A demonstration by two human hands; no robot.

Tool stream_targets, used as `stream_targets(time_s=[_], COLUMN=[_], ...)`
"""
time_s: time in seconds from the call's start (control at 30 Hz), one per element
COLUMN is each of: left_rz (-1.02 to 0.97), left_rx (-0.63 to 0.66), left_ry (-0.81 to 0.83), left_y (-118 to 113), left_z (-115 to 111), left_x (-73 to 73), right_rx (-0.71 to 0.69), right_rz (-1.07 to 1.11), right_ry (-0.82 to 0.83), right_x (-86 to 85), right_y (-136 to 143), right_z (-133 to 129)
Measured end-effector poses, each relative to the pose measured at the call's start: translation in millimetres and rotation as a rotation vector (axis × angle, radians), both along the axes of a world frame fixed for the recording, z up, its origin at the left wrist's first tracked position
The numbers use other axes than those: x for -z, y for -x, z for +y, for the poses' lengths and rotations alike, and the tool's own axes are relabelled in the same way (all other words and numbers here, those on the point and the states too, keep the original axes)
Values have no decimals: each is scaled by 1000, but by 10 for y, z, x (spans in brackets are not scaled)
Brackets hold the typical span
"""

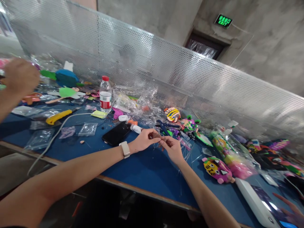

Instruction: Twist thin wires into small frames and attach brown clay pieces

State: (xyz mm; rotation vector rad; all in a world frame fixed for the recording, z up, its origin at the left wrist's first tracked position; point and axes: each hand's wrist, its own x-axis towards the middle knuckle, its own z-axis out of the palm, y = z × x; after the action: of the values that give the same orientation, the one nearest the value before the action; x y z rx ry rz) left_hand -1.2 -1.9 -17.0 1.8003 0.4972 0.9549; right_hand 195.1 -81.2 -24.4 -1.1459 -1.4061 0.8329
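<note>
Both my hands meet above the blue table (152, 171), fingertips pinched around a small brownish piece (158, 136). My left hand (144, 140), with a pale watch band at the wrist, grips it from the left. On its other side my right hand (172, 147) pinches it between thumb and fingers. The piece is partly covered by the fingers, so its shape is unclear. A black phone (117, 133) lies just left of my left hand. Dark-handled pliers (163, 127) rest behind my hands.
Another person's blurred hand (21, 76) is at the far left; another hand (292, 205) is at the lower right. Around lie a red-capped bottle (105, 95), yellow cutter (58, 117), cable (51, 141), plastic bags (87, 129) and a colourful clay figure (217, 169). A perforated metal screen (147, 57) stands behind.
</note>
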Motion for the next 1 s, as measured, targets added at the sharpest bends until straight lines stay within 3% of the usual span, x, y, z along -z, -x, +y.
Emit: stream_targets(time_s=[0.4,0.63,1.0], left_rz=[-14,50,47], left_rx=[-52,-35,-43], left_ry=[13,-102,-116], left_y=[-20,10,0], left_z=[4,0,-18], left_x=[-10,-34,-42], right_rx=[108,70,69], right_rz=[87,-8,-52], right_ry=[-48,-38,-50], right_x=[9,-54,-57], right_y=[3,4,6], right_z=[42,-2,0])
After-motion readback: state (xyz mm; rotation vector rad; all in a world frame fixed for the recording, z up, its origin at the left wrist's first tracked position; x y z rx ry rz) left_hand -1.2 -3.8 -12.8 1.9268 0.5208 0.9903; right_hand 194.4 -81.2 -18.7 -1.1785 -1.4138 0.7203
